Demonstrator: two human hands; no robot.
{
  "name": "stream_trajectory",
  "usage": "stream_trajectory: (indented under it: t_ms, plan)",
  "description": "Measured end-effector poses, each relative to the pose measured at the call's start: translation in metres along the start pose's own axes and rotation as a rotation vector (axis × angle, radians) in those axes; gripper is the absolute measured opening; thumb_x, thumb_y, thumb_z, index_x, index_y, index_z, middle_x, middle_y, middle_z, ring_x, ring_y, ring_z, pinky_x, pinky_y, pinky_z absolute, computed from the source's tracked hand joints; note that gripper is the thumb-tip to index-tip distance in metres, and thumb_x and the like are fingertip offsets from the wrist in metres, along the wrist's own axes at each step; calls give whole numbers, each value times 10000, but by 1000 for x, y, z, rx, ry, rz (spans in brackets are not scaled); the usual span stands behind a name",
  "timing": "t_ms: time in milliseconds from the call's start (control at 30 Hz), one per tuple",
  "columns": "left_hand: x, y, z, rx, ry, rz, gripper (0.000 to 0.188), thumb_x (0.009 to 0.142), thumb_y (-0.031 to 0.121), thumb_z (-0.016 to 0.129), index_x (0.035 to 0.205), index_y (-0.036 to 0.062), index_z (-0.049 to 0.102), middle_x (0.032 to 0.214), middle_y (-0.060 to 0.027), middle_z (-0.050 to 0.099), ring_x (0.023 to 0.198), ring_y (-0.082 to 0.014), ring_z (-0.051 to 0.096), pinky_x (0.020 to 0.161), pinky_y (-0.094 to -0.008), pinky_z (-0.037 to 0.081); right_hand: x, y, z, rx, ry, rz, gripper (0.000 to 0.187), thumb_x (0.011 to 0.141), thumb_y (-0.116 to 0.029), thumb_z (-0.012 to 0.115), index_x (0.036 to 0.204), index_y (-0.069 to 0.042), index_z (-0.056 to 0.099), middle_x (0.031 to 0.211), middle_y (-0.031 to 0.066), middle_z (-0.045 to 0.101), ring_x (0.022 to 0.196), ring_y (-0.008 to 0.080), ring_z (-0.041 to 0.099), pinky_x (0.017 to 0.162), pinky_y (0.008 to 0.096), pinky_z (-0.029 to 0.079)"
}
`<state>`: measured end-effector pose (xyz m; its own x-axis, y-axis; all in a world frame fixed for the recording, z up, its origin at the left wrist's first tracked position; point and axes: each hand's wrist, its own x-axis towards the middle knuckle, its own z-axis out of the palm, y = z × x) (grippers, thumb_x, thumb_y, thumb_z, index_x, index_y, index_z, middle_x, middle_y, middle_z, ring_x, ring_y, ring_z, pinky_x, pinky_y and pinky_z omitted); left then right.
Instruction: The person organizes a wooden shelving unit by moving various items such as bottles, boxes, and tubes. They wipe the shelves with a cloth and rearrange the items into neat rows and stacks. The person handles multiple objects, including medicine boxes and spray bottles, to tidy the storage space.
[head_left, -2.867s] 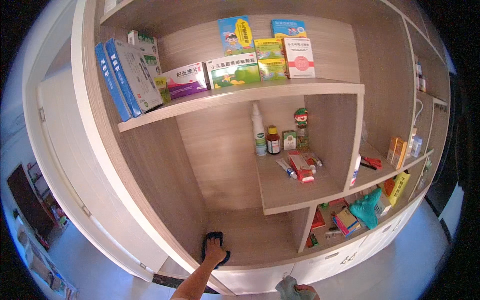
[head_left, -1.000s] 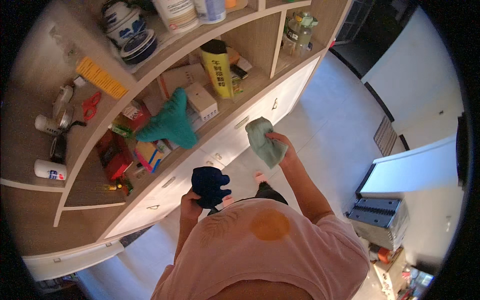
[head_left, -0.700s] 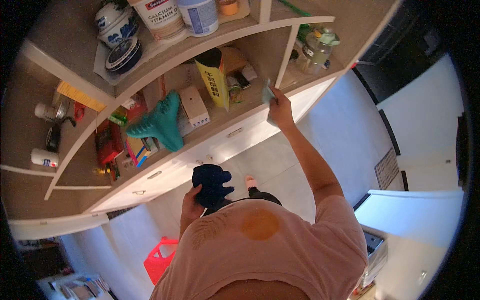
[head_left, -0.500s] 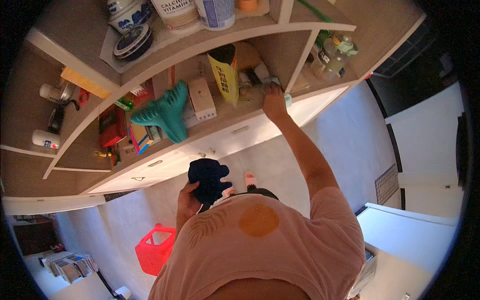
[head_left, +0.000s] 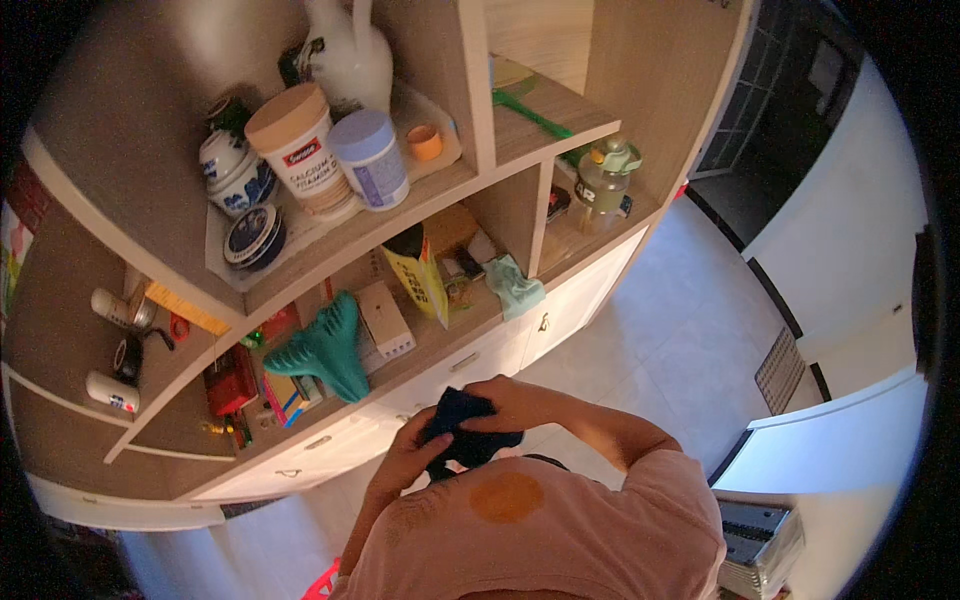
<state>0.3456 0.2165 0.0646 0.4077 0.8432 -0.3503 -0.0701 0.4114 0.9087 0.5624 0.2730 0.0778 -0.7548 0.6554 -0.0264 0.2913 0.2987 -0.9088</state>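
Dark blue cloth [head_left: 459,407]: lower centre of frame, bunched between both hands in front of the shirt. Left to right:
- White bottle [head_left: 112,390] lying on its side, left edge area.
- Red box [head_left: 231,382], lower shelf, left of centre.
- Dark round tin [head_left: 254,238] on upper shelf, in front of tan-lidded tub [head_left: 318,170].
- Teal three-armed object [head_left: 335,345], lower shelf; white box [head_left: 384,318] just right of it.
- Left hand [head_left: 415,445] pinches the cloth's left side, thumb on top.
- Yellow packet [head_left: 420,285], centre of lower shelf.
- Right hand [head_left: 508,402] grips the cloth's upper right; exact fingertip contact can't tell.
- Pale green cloth [head_left: 514,287], right of centre, draped over the lower shelf's front edge, neither hand touching it.
- Clear bottle [head_left: 604,190] with green lid, upright, upper right.
- Gridded mat [head_left: 780,370] on floor, far right.
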Motion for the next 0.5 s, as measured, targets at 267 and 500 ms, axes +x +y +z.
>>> stream_trajectory:
  t_ms: [267, 500]
  plan:
    - [21, -36, -17, -218, 43, 112, 303, 842, 21, 548, 1137, 18, 480, 1071, -115, 558, 1025, -245, 550, 890, -352, 444, -86, -85, -107, 840, 1054, 83, 353, 757, -183, 665, 1046, -3, 571, 855, 72, 624, 719, 166, 601, 646, 280, 495]
    - [28, -117, -46, -274, 140, 193, 201, 872, 105, 553, 1058, 33, 530, 998, -108, 590, 934, -237, 587, 824, -374, 485, -85, -21, -114, 651, 928, 189, 291, 784, -134, 625, 1037, -2, 565, 845, 65, 625, 693, 150, 603, 611, 264, 502]
